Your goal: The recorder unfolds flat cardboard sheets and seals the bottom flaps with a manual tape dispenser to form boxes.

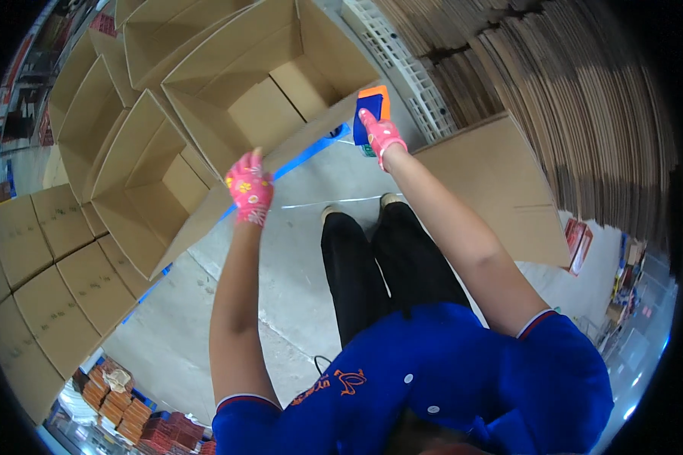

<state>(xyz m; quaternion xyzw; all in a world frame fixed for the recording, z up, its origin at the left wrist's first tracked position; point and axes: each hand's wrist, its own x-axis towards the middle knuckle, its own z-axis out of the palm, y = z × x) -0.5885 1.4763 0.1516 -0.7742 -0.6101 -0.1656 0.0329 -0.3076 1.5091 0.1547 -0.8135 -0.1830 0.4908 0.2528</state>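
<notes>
My left hand (pixel 249 189), in a pink flowered glove with a bare fingertip showing, hovers over the near side of a large open cardboard box (pixel 281 98). Its fingers are loosely bent and I see nothing in them; whether they touch the cardboard I cannot tell. My right hand (pixel 382 135), gloved in pink as well, is closed round a flat blue-and-orange block (pixel 369 114) near the box's right corner. Its thumb lies on the blue face. A small green piece (pixel 368 150) shows just below that hand.
More open cardboard boxes (pixel 148 152) stand at the left, with closed cartons (pixel 53 265) nearer. Blue strips (pixel 311 155) edge the boxes. A white plastic pallet (pixel 402 61), tall stacks of flattened cardboard (pixel 577 98) and a leaning cardboard sheet (pixel 493 189) are on the right.
</notes>
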